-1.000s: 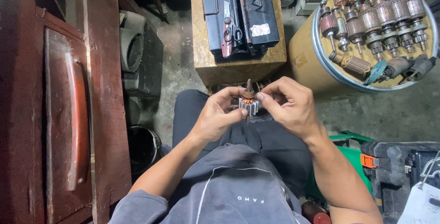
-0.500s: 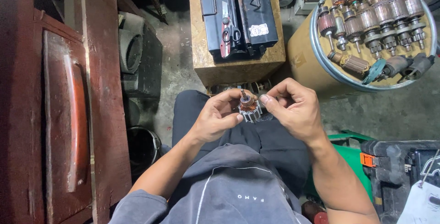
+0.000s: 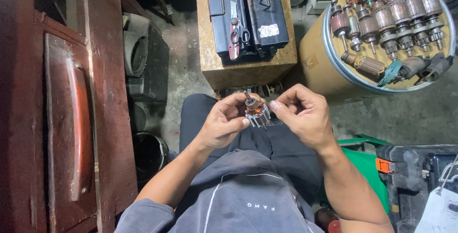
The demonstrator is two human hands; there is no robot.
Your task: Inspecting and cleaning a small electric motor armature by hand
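Note:
I hold a small motor armature (image 3: 255, 112) with copper windings and a steel shaft over my lap. My left hand (image 3: 223, 124) grips its lower laminated body from the left. The fingertips of my right hand (image 3: 301, 113) pinch it at the copper end from the right. The shaft points up and away from me. My dark trousers lie right under it.
A wooden block (image 3: 248, 68) ahead carries a black case (image 3: 248, 16) with small scissors on it. A round drum (image 3: 329, 66) at the right is topped with several armatures (image 3: 386, 16). Dark red wooden furniture (image 3: 57, 118) stands at the left, a green and black box (image 3: 410, 176) at the right.
Both hands have shifted slightly and turned the armature between the fingers; the right fingertips now sit closer on the copper end.

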